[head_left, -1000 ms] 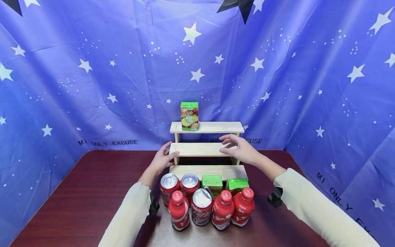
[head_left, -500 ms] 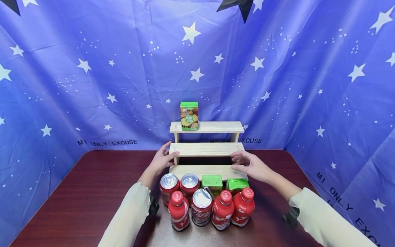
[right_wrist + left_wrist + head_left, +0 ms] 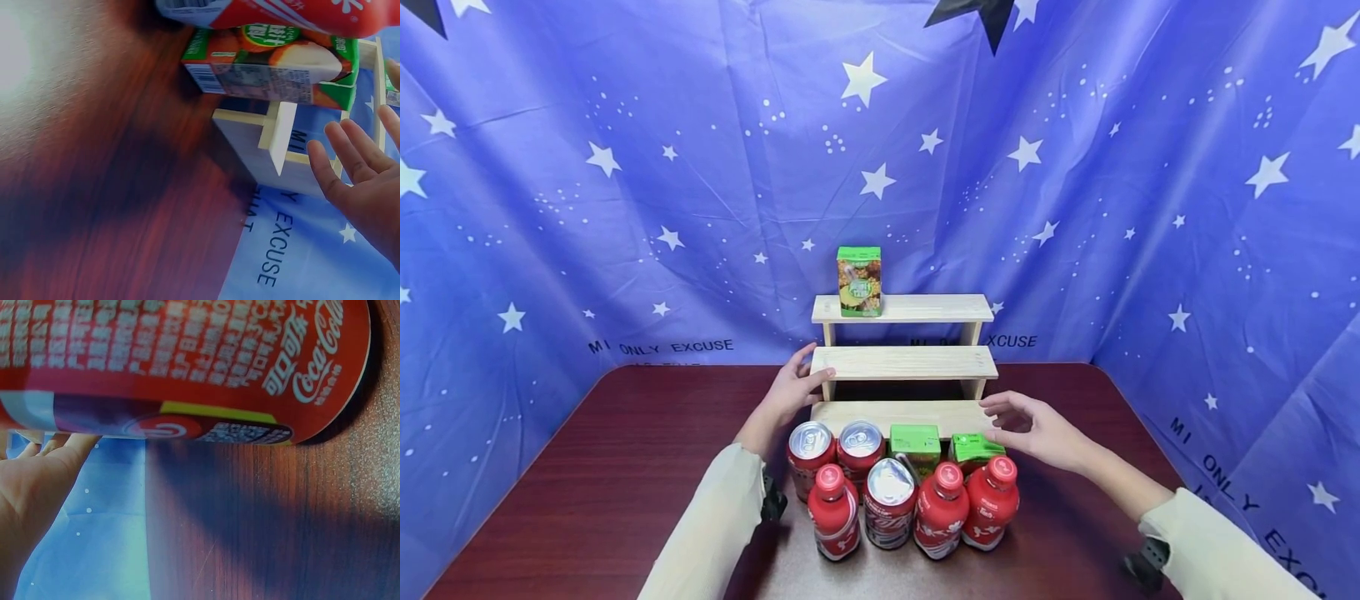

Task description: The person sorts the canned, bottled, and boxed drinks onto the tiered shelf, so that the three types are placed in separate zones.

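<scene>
while the left hand holds the wooden shelf by its middle step's left end, the right hand — empty, fingers apart — hangs just beside a green carton standing before the shelf, behind a red bottle. the carton should be light, its walls dentable, so a gentle hold on its upper sides suits. dark red tabletop, glossy; blue starry cloth walls the space.
</scene>
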The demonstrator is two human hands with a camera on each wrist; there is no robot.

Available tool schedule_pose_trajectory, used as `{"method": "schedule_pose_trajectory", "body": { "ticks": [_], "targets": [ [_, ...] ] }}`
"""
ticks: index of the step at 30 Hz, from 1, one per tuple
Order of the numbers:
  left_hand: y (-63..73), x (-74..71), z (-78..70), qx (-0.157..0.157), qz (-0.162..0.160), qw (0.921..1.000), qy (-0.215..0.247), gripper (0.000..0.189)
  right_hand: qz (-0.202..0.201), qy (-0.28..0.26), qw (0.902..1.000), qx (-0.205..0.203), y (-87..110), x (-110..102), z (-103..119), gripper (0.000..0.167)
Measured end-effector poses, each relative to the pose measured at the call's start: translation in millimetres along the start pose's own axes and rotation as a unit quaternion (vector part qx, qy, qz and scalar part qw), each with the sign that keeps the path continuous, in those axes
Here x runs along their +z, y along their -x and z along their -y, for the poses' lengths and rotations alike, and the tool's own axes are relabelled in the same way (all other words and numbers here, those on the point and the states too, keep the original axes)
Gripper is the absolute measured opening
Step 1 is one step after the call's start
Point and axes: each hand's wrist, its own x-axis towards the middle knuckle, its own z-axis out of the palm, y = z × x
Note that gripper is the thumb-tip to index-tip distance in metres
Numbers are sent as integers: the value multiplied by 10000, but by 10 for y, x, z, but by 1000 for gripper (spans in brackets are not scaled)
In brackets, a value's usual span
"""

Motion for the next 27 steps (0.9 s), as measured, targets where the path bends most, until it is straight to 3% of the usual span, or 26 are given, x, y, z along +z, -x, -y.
{"method": "schedule_pose_trajectory", "body": {
  "ticks": [11, 17, 27],
  "targets": [
    [9, 7, -26, -1, -31, 10000, 36, 73, 339, -83, 9993, -148, 179, -51, -59, 47],
    [10, 5, -12, -7, -24, 10000, 72, 73, 478, -87, 9985, -246, 212, 19, -141, 49],
    [27, 12, -3, 37, 4, 10000, 75, 74, 555, -486, 9973, -65, 220, 180, -209, 47]
  ]
}}
